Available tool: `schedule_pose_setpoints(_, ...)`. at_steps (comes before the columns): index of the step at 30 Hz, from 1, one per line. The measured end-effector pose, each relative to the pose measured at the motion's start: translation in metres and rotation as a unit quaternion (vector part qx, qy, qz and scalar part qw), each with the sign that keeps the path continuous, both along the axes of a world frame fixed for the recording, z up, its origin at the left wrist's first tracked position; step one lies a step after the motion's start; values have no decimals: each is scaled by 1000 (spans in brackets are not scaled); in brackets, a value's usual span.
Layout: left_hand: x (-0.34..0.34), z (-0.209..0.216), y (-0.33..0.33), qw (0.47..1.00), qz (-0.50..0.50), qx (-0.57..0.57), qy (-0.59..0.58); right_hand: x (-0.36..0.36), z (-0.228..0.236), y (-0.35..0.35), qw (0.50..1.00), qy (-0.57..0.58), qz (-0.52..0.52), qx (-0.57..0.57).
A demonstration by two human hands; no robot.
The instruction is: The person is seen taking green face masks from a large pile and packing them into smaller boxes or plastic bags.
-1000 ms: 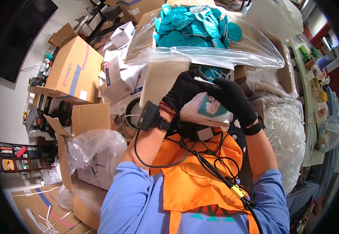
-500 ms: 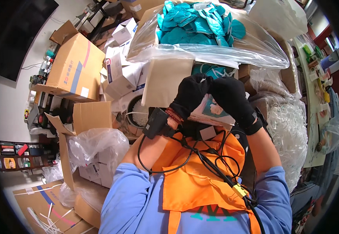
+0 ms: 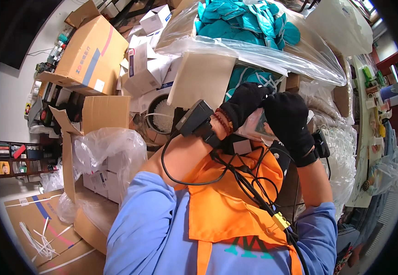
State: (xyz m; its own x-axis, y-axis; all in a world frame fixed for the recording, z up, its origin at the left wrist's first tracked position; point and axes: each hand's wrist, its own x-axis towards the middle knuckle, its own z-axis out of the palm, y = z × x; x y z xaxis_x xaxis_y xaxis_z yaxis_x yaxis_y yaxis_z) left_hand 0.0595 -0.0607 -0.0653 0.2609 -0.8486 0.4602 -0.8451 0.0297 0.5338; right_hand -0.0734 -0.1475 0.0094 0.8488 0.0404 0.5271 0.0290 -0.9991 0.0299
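A: Left hand (image 3: 246, 103), right hand (image 3: 287, 120)?
B: Both curled, fingertips nearly meeting; whether pinching, cannot tell.
A: Package (image 3: 256, 125)?
B: Just below the fingers; less of it shows than a moment ago.

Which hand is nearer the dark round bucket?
Left. The left hand is apart from the dark round bucket, to its right; the right hand is farther right.

The light was bright and fairly even, with white glare streaking the clear plastic sheeting (image 3: 254, 52). The black gloves (image 3: 287, 120) showed as dark shapes with little detail — and toward the rim, straight lines bowed, softened and faded into black corners.
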Motion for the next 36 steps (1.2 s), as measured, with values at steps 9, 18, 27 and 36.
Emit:
schedule_pose_setpoints(9,23,-13,34,996,-69,-44,22,-19,-26,-23,944,6,-18,329)
schedule_pose_setpoints(18,10,23,59,983,-140,-120,24,-23,-32,-31,905,36,-84,416)
schedule_pose_setpoints(27,8,25,60,915,-141,32,377,-23,-38,-36,872,34,-97,479)
schedule_pose_setpoints(36,3,14,28,920,-97,34,379,-12,-12,-9,885,72,9,459)
